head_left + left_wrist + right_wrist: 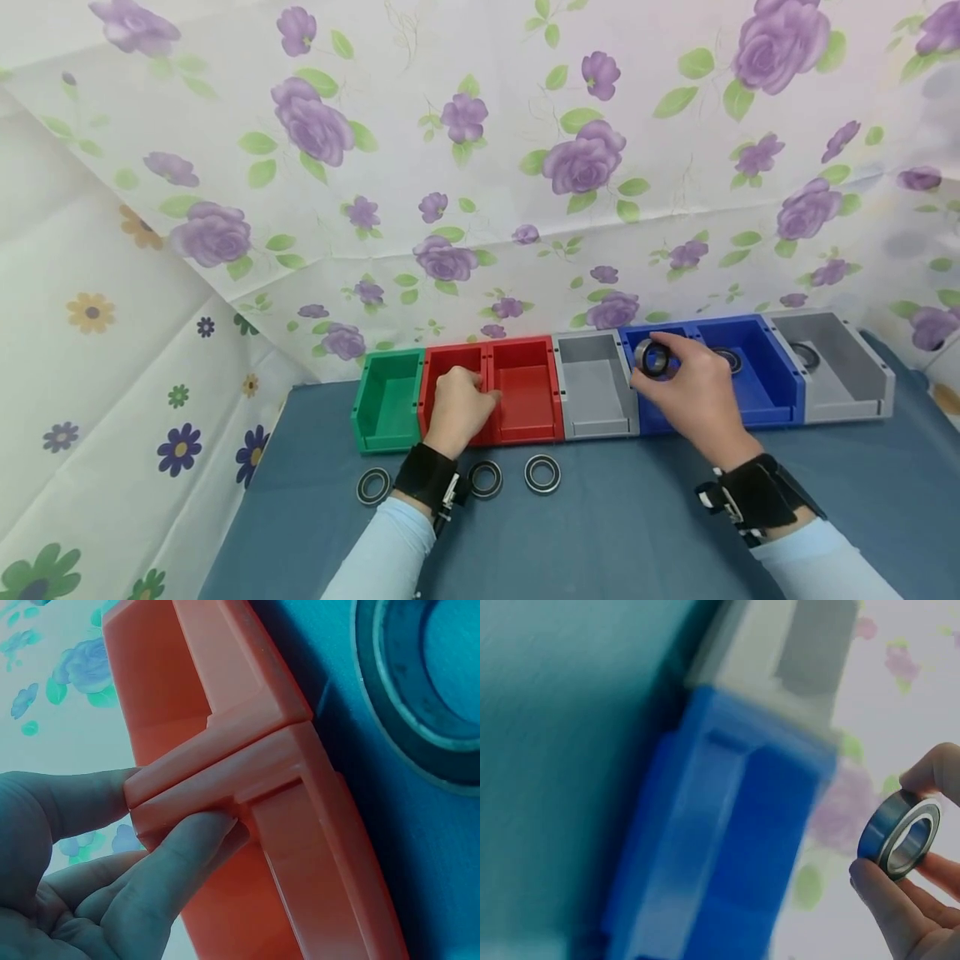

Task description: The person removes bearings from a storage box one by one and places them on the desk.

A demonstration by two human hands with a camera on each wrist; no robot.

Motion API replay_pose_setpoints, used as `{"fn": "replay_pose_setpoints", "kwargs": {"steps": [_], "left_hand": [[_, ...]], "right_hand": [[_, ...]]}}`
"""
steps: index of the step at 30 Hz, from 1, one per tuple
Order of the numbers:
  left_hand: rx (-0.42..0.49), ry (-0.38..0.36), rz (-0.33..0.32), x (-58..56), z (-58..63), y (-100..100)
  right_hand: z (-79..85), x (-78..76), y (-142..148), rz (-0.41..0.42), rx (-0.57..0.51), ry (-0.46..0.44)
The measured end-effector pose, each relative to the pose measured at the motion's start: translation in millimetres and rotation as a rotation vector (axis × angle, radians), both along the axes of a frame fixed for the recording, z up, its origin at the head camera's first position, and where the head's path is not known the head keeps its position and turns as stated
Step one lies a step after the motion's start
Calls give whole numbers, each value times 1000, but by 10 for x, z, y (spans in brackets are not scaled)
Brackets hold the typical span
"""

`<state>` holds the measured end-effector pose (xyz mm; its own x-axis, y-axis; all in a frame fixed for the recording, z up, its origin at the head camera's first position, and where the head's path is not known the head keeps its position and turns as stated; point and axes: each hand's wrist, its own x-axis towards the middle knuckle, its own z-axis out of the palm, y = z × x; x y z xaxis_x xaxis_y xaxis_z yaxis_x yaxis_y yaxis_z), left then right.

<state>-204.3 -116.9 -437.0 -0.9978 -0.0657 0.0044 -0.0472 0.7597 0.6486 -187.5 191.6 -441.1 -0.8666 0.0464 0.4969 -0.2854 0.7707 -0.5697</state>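
My right hand (pixel 697 392) pinches a ball bearing (pixel 877 834) between thumb and fingers. The bearing is raised in front of the left blue bin (pixel 633 335), its ring tilted in the right wrist view. My left hand (pixel 456 407) is at the two red bins (pixel 525 396) standing side by side. As the left wrist view shows, its thumb and fingers pinch the adjoining walls (pixel 217 765) where these bins meet. Part of the left red bin is hidden behind that hand.
A green bin (pixel 390 400) ends the row at left; a grey bin (pixel 596 390) stands mid-row. Bearings lie in the right blue bin (pixel 761 387) and the right grey bin (pixel 847 375). Three more bearings (pixel 528 476) lie on the blue tabletop (pixel 600 525) before the bins.
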Motion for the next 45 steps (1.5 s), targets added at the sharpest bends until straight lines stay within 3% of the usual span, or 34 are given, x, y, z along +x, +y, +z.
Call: {"fn": "replay_pose_setpoints", "kwargs": {"steps": [7,18,29,45], "left_hand": [[-7,8,9,-8,4,14],[-12,-1,-3,11,1,5],[-21,-5,18,-5,-15,8],[-11,3,2,1,-13,2]], "right_hand": [[122,69,-167,127,-10,65],[65,288,-372,255,13,70],[57,420,-563,315,109,-97],[-108,543,-747,358,246,-315]]}}
